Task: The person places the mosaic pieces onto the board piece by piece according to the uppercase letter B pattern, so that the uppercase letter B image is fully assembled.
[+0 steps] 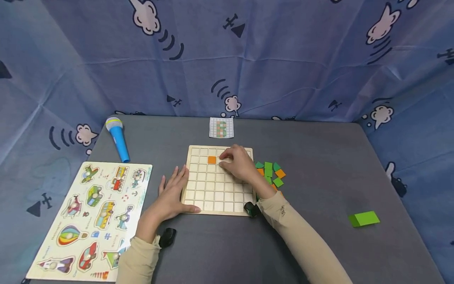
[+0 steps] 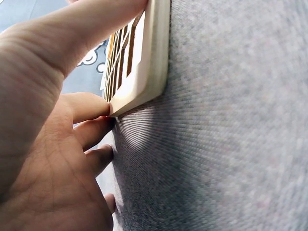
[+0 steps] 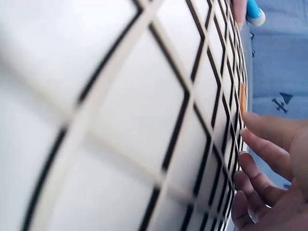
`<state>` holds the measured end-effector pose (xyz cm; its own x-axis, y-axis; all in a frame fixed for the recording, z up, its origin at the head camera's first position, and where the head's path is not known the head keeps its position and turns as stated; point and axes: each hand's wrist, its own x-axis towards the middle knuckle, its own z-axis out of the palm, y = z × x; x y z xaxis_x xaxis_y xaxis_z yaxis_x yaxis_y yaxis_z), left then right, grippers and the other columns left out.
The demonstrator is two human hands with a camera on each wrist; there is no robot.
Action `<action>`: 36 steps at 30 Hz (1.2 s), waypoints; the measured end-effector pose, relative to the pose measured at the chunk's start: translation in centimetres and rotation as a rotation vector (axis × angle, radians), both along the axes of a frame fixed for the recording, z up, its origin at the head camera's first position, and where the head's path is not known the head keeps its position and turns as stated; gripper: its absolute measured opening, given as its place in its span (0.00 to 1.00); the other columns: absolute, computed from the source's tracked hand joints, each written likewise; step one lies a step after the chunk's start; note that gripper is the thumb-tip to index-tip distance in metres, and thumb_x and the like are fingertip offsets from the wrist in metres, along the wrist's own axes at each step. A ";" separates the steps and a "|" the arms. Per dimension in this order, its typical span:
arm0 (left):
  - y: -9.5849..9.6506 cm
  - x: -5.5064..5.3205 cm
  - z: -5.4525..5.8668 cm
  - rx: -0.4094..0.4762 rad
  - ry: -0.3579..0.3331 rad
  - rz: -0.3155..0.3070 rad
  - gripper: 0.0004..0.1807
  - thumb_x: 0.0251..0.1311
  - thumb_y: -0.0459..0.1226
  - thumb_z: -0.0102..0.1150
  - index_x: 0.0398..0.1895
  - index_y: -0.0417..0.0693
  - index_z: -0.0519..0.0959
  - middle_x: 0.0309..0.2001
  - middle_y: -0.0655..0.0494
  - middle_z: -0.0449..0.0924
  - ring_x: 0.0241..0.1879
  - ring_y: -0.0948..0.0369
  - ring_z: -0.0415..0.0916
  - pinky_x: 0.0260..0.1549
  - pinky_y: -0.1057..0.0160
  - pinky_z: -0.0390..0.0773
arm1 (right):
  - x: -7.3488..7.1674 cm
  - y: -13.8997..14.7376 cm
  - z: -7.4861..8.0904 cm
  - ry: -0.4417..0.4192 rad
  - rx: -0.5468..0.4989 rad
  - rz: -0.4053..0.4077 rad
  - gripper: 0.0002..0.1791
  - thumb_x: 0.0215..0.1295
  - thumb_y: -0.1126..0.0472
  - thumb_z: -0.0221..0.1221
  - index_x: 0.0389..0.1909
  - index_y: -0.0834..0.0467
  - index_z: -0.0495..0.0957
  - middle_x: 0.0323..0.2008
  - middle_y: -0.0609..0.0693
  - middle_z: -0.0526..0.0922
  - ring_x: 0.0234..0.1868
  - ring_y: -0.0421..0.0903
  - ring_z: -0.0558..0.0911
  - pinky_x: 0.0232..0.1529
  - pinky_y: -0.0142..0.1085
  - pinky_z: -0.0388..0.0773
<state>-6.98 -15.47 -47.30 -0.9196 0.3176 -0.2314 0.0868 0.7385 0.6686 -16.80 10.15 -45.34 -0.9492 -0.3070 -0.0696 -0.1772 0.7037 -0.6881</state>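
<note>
A wooden grid board (image 1: pixel 204 184) lies on the table in the head view, with one orange square tile (image 1: pixel 211 159) in a cell near its far side. My left hand (image 1: pixel 169 199) steadies the board's near left corner, thumb on the front rim and straight fingers along the left side. Over the far part of the board, my right hand (image 1: pixel 238 163) has its fingertips just right of the orange tile. In the right wrist view, the fingers (image 3: pixel 269 149) are loosely bent at the grid surface beside that tile (image 3: pixel 243 98). No piece shows between them.
Green and orange pieces (image 1: pixel 268 169) lie loose right of the board, partly behind the right forearm. A pattern card (image 1: pixel 221 127) sits beyond the board. On the left are a picture puzzle (image 1: pixel 95 209) and a blue toy microphone (image 1: pixel 119 140); a green block (image 1: pixel 364 219) stands far right.
</note>
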 end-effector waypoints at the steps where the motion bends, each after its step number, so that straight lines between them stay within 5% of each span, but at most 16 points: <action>1: 0.0 0.0 0.0 -0.002 -0.001 0.002 0.74 0.47 0.53 0.85 0.86 0.39 0.44 0.87 0.42 0.38 0.87 0.41 0.30 0.78 0.30 0.25 | 0.0 0.5 0.0 0.003 -0.001 0.011 0.10 0.70 0.60 0.70 0.48 0.59 0.90 0.49 0.56 0.83 0.54 0.55 0.77 0.58 0.50 0.75; 5: -0.2 0.0 0.0 -0.006 -0.007 -0.001 0.74 0.47 0.53 0.85 0.86 0.39 0.43 0.88 0.43 0.36 0.87 0.42 0.29 0.78 0.30 0.24 | 0.1 2.5 0.2 0.000 -0.004 0.024 0.12 0.69 0.62 0.70 0.51 0.61 0.89 0.53 0.60 0.83 0.56 0.58 0.76 0.61 0.54 0.74; 9: -0.3 0.0 0.1 -0.003 -0.011 -0.004 0.73 0.48 0.53 0.85 0.86 0.39 0.43 0.88 0.43 0.36 0.87 0.42 0.28 0.78 0.30 0.23 | 0.4 4.5 0.4 -0.012 0.023 0.028 0.16 0.67 0.61 0.72 0.53 0.61 0.87 0.57 0.62 0.81 0.59 0.61 0.74 0.69 0.61 0.60; 14: -0.2 0.0 0.2 0.002 -0.011 -0.002 0.74 0.47 0.53 0.85 0.87 0.40 0.43 0.88 0.43 0.36 0.87 0.42 0.29 0.78 0.30 0.24 | 1.0 7.0 0.7 -0.089 0.044 0.050 0.25 0.62 0.57 0.76 0.58 0.58 0.85 0.66 0.64 0.74 0.67 0.66 0.65 0.63 0.65 0.46; 24: -0.2 0.1 0.1 0.000 -0.004 -0.008 0.74 0.47 0.53 0.85 0.87 0.40 0.43 0.88 0.43 0.36 0.87 0.42 0.29 0.78 0.30 0.24 | 2.2 10.4 0.9 -0.173 0.063 0.099 0.36 0.59 0.55 0.78 0.68 0.55 0.79 0.72 0.65 0.65 0.69 0.69 0.60 0.62 0.69 0.48; 29: -0.2 0.0 0.0 -0.006 0.000 -0.014 0.74 0.47 0.53 0.85 0.87 0.40 0.42 0.88 0.43 0.36 0.87 0.42 0.29 0.78 0.30 0.24 | 2.5 11.3 0.7 -0.207 0.018 0.074 0.39 0.59 0.60 0.77 0.72 0.55 0.74 0.77 0.66 0.58 0.73 0.70 0.56 0.69 0.76 0.44; 36: -0.1 0.1 -0.1 0.012 0.009 -0.012 0.73 0.47 0.52 0.85 0.87 0.39 0.44 0.88 0.43 0.37 0.87 0.42 0.29 0.78 0.31 0.24 | 2.7 12.8 0.5 -0.204 -0.005 0.018 0.38 0.62 0.68 0.74 0.74 0.56 0.73 0.78 0.66 0.59 0.77 0.69 0.57 0.73 0.73 0.59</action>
<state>-6.89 -15.53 -47.38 -0.9176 0.3312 -0.2197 0.1012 0.7293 0.6767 -14.14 22.94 -44.88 -0.9099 -0.3248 -0.2580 -0.0467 0.6983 -0.7143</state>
